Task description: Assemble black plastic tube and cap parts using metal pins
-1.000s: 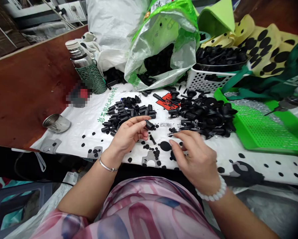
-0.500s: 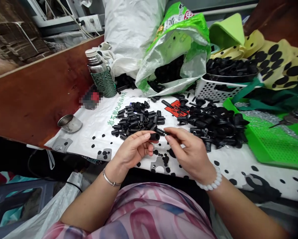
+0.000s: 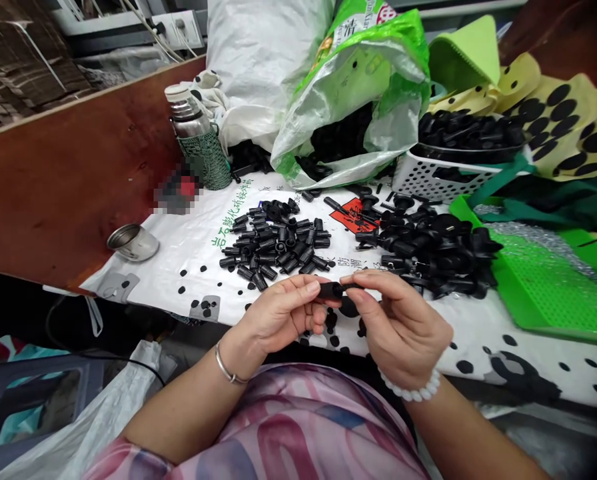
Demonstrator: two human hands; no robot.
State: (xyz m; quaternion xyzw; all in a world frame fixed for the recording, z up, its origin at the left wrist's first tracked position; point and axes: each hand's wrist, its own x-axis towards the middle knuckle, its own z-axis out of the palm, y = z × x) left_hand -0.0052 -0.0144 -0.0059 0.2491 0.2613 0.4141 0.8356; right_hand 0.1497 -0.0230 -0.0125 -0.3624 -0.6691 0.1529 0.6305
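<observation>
My left hand (image 3: pixel 286 310) pinches a short black cylinder (image 3: pixel 330 291) between thumb and fingers, its open end facing right. Closed on a thin black piece (image 3: pixel 351 287), my right hand (image 3: pixel 403 327) holds it against the cylinder's open end. Behind my hands lies a pile of small black cylinders (image 3: pixel 283 243) on the white printed sheet. A bigger heap of black parts (image 3: pixel 433 247) is to the right of that pile.
A metal cup (image 3: pixel 133 242) and a flask (image 3: pixel 201 143) stand at the left. Behind are a green-and-white bag (image 3: pixel 353 80), a white basket (image 3: pixel 428 177) of black parts and a white sack (image 3: pixel 266 60). A green tray (image 3: pixel 553 287) lies at the right.
Both hands have shifted slightly right and nearer to me. The gap between them has closed, and the thin piece now meets the cylinder's end.
</observation>
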